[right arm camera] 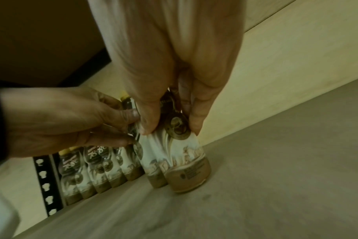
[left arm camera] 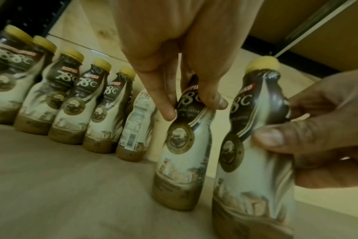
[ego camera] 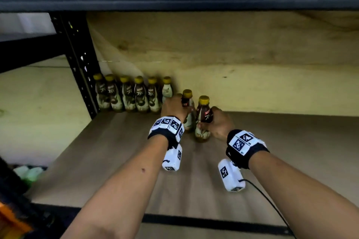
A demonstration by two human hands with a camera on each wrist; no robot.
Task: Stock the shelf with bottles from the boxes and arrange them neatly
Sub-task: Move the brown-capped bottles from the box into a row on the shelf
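The left hand (ego camera: 172,107) pinches one bottle (left arm camera: 182,145) at its shoulder; the right hand (ego camera: 218,124) wraps its neighbour (ego camera: 203,120), both standing on the shelf (ego camera: 116,151). Full, stiff and probably slick-sleeved, they handle best gripped mid-body, below the narrowing neck.

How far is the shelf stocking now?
Done: a row of six bottles stands at the back left of the shelf. In hand: the left hand and right hand each hold one upright bottle. Left: joining these to the row; much shelf stays bare.
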